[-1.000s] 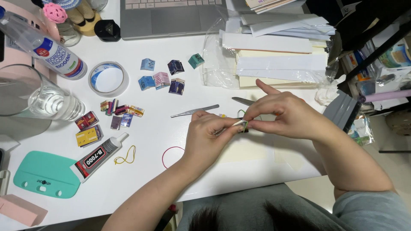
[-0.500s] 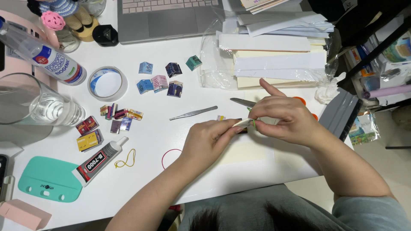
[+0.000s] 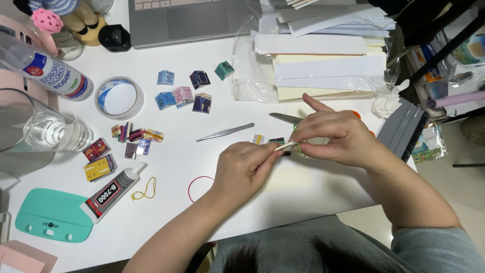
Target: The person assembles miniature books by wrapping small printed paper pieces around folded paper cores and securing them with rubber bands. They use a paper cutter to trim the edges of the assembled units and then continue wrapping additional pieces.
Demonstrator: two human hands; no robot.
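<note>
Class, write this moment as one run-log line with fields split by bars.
left hand: pinches small pale piece | right hand: loops green rubber band on it | nearby: tweezers, red rubber band

Both hands pinching a small pale strip, perhaps green-banded.

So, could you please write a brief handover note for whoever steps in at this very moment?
Left hand pinches one end of a small pale strip. Right hand grips its other end, where a green rubber band loops around. Tweezers lie just left of the hands; a red rubber band and a yellow one lie near the glue tube. Miniature books sit finished on the white table. Band not yet seated.
</note>
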